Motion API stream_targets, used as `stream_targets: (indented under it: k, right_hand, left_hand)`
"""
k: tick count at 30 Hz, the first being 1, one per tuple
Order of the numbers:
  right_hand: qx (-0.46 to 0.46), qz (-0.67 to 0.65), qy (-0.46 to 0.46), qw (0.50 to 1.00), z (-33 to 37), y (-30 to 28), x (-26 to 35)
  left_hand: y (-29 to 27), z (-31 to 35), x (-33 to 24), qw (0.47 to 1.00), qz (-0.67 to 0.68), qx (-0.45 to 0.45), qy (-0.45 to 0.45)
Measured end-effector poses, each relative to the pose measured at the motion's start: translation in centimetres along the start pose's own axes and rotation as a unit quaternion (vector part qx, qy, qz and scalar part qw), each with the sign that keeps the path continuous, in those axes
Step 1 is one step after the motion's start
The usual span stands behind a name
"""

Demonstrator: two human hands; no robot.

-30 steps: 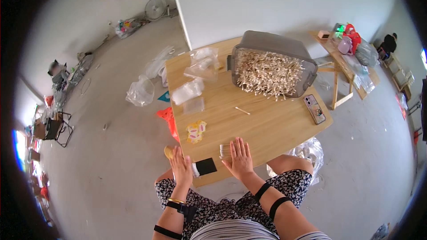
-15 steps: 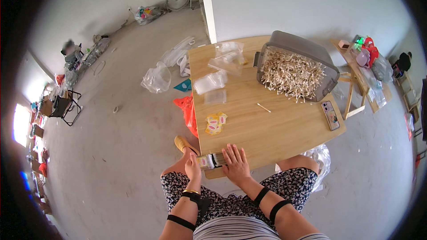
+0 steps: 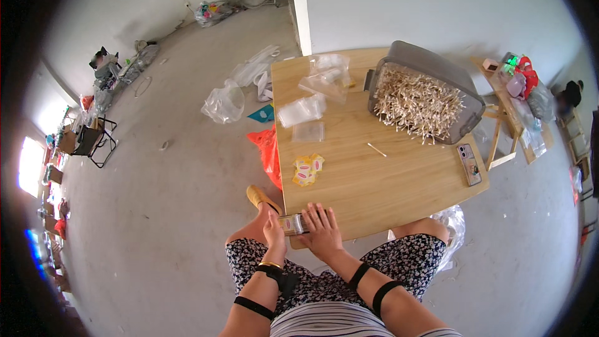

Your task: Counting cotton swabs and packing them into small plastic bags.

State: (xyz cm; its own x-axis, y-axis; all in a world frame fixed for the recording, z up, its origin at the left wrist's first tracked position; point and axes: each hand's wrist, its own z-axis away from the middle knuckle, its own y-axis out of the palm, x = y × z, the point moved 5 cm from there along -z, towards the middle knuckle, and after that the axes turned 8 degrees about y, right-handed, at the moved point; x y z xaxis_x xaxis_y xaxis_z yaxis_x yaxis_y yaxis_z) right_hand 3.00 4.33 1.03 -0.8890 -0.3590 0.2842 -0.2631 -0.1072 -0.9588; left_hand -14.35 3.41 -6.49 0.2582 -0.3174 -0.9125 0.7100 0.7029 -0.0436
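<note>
At the table's near left corner, my left hand (image 3: pixel 273 229) is closed round the left end of a small clear bag of cotton swabs (image 3: pixel 291 224) with a yellow and pink label inside. My right hand (image 3: pixel 322 231) lies flat, fingers stretched out, its edge against the right end of the bag and covering part of it. Just beyond my hands is a small pile of yellow and white cards (image 3: pixel 307 169). One loose cotton swab (image 3: pixel 377 150) lies mid-table. A grey plastic bin (image 3: pixel 430 65) lies tipped toward me, heaped with cotton swabs (image 3: pixel 418 105).
Clear plastic bags (image 3: pixel 302 111) lie on the far left of the wooden table (image 3: pixel 399 193). A phone (image 3: pixel 470 165) rests near the right edge. A red bag (image 3: pixel 267 156) hangs by the left edge. More plastic bags (image 3: pixel 224 103) lie on the floor, and a side bench (image 3: pixel 508 118) stands right.
My right hand has slid left over the bag, covering more of the swab ends. My left hand keeps its hold. The whole view has shifted slightly.
</note>
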Motion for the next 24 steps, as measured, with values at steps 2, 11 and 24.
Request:
stream_targets:
  k: [2, 11, 24]
  right_hand:
    - [0.008, 0.001, 0.001, 1.000, 0.0, 0.6, 1.1]
    - [0.010, 0.042, 0.005, 0.999, 0.2, -0.8, -1.3]
    - [-0.018, -0.028, -0.036, 0.999, -0.8, -0.9, 2.1]
  left_hand:
    - [0.5, 0.2, -1.0, 0.993, -0.085, 0.032, 0.078]
    - [-2.8, -2.2, -1.3, 0.952, -0.224, 0.054, 0.203]
    - [-3.5, -2.2, 0.8, 0.999, 0.034, 0.041, 0.012]
